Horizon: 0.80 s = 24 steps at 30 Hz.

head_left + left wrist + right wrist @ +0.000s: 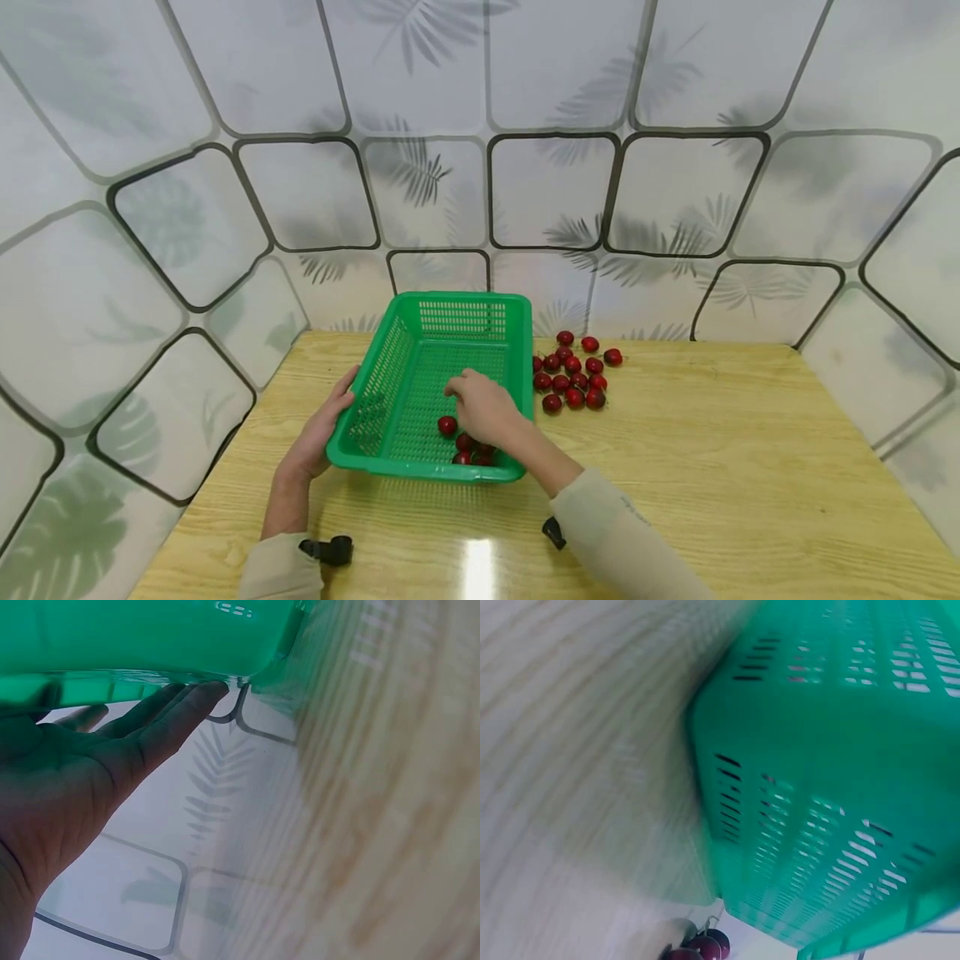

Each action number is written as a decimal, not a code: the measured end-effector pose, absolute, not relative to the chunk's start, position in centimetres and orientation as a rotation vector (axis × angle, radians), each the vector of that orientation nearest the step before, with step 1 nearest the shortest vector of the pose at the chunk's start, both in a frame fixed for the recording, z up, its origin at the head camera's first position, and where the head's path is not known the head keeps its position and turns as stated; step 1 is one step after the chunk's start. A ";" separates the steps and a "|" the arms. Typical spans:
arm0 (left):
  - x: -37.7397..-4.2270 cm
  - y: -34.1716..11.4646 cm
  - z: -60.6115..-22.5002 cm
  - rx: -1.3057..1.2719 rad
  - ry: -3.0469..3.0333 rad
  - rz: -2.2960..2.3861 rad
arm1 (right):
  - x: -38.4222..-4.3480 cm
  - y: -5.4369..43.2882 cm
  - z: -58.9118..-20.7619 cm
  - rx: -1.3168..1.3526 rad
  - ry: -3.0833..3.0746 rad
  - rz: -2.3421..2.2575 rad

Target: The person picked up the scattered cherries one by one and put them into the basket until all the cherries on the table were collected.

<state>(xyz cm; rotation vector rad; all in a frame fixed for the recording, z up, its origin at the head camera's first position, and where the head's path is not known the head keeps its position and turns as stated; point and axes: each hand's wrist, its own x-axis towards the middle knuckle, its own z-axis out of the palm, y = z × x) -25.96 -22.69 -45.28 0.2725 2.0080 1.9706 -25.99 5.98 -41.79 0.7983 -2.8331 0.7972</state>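
Clock: set on the head view, centred on the basket, twelve at its far side.
Green basket: the green basket (pixel 420 470) is at the middle of the desk (pixel 712 467), slotted walls all round.
Cherries inside: a small group of cherries in the basket (pixel 465 442) lies toward five o'clock, near the front wall.
Loose cherries: the loose cherries (pixel 560 383), over a dozen, red to dark red, cluster on the desk at three o'clock, just beside the basket; some are partly hidden by its rim.
Left hand: the left hand (pixel 318 429) is between eight and nine o'clock, touching the outside of the basket; its fingers reach out nearly straight beneath the rim, not clenched.
Right hand: the right hand (pixel 483 407) is over the basket's interior toward four o'clock, its fingers bent; their tips are hidden, so I cannot tell whether they grasp anything.
Sleeves: beige sleeves (pixel 615 533) come in from seven and five o'clock, a black wrist device (pixel 341 550) by each.
Backdrop: a leaf-patterned wall (pixel 551 192) rises beyond twelve o'clock.
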 end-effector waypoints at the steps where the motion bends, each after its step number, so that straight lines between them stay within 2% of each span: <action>1: -26.0 -22.7 -45.3 0.272 2.005 1.971 | -26.1 6.2 -41.7 0.800 -2.798 0.826; 7: -26.0 -22.7 -45.4 0.270 1.992 1.981 | -26.4 8.4 -40.8 0.732 -2.682 0.957; 15: -25.9 -22.9 -45.4 0.262 1.990 1.983 | -27.9 12.3 -40.2 0.497 -2.691 1.038; 24: -25.9 -22.6 -45.2 0.275 1.996 1.976 | -29.7 19.0 -41.9 0.286 -2.703 0.948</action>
